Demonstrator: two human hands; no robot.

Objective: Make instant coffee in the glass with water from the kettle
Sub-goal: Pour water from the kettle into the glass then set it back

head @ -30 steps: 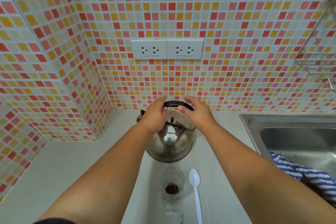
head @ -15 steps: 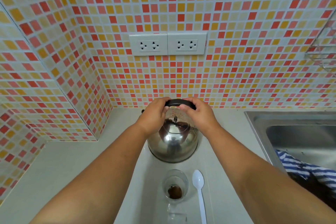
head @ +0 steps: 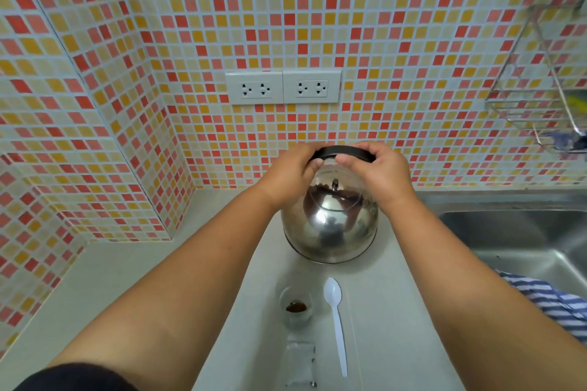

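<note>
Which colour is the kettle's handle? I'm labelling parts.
Black, seen in the head view: the kettle handle arches between both hands.

Silver kettle with black handle, white spoon, blue-striped cloth, orange-red-yellow mosaic wall

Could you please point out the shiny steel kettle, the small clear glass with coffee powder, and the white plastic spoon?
Shiny steel kettle [head: 330, 228]: head view, on its rounded front body.
Small clear glass [head: 296, 314]: head view, on its near wall.
White plastic spoon [head: 332, 290]: head view, on its bowl.
</note>
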